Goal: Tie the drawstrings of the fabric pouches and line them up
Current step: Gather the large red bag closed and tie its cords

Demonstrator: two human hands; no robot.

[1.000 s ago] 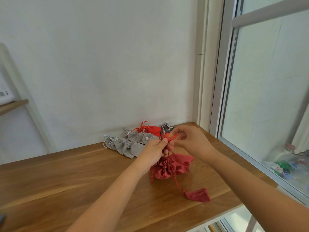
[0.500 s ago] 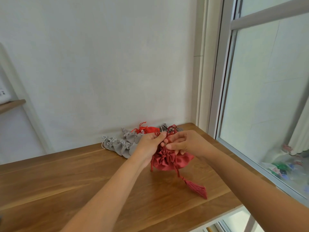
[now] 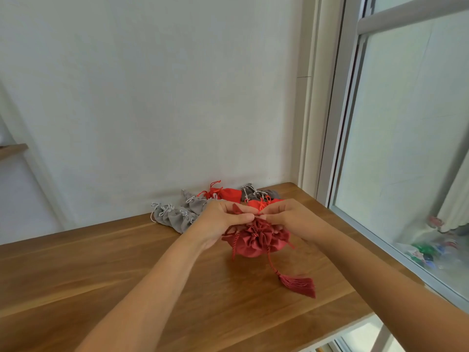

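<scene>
Tassel (image 3: 299, 285) trailing toward the near edge of the desk (image 3: 101, 275), a dark red pouch (image 3: 256, 240) sits gathered as the left hand (image 3: 223, 221) and right hand (image 3: 291, 219) pinch its drawstring (image 3: 271, 260) above the mouth, the knot seemingly unfinished. Behind, grey pouches (image 3: 177, 217) and red pouches (image 3: 228, 194) lie tied, loosely bunched by the wall.

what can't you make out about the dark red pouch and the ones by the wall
Head view:
Knot in the drawstring: covered by the left hand and right hand pinching it.
Number of pouches by the wall: overlapping, partly behind the hands.
Items outside the window: blurred.
</scene>
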